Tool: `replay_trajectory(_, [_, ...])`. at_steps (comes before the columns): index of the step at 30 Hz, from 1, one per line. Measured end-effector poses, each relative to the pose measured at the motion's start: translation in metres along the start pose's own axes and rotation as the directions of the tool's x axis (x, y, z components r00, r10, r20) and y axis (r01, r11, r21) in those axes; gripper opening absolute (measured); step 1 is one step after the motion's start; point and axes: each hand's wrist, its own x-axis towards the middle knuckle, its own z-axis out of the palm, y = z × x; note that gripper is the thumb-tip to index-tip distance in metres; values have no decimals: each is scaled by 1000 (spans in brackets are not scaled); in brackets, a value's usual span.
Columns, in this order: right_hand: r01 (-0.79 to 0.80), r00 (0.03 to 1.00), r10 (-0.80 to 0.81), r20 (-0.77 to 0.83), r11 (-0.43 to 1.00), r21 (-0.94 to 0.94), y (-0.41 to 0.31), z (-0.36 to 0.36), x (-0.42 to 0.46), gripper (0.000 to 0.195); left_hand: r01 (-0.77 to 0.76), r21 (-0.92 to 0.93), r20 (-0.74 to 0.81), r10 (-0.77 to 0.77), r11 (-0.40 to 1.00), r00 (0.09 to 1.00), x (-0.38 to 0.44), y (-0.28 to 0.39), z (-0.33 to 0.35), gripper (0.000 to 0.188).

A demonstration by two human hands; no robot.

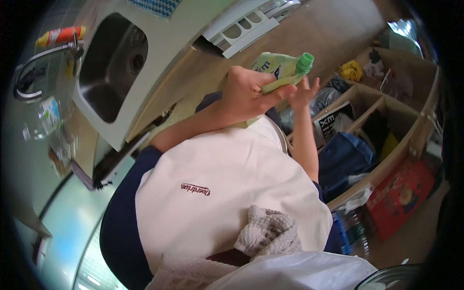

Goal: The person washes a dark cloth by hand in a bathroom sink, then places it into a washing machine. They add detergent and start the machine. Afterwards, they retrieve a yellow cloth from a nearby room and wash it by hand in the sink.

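My left hand (pixel 241 94) grips the handle of a translucent green plastic jug (pixel 279 63), thumb towards its neck. The jug is tilted, its bright green top (pixel 306 62) pointing up and right; I cannot tell whether a cap is on. Part of its body is hidden behind my left hand and forearm. My right hand (pixel 304 95) is just beyond the jug's neck, fingers apart, with nothing seen in it. Whether it touches the jug is unclear. Farther off is a white plastic drawer (pixel 250 30) with rounded compartments.
At left are a dark sink (pixel 108 69), a curved faucet (pixel 27 85) and an orange bottle (pixel 61 36) with a yellow tip. A wooden compartment unit (pixel 398 98) with bags stands at right, beside a red bag (pixel 400 194). A knitted cloth (pixel 268 232) hangs close below my view.
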Motion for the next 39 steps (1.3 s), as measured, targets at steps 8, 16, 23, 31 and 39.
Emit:
replay_trajectory(8, [-393, 833, 402, 380, 914, -103, 0, 46, 37, 98, 382, -317, -100, -431, 868, 897, 33, 5, 44, 26])
replay_trajectory(16, [-592, 770, 636, 51, 741, -316, -51, 14, 55, 61, 431, -561, -281, -653, 706, 704, 26, -44, 56, 30])
replay_trajectory(23, [-590, 798, 555, -236, 636, -498, -91, 28, 42, 47, 339, -784, -256, -769, 519, 586, 8, -106, 61, 23])
replay_trajectory(31, [-594, 803, 480, -354, 591, -545, -110, 37, 25, 40, 267, -902, -170, -846, 340, 505, 0, -128, 66, 20])
replay_trajectory(39, [-568, 822, 446, -355, 590, -574, -108, 50, 19, 45, 169, -935, -199, -856, 312, 477, 2, -132, 71, 17])
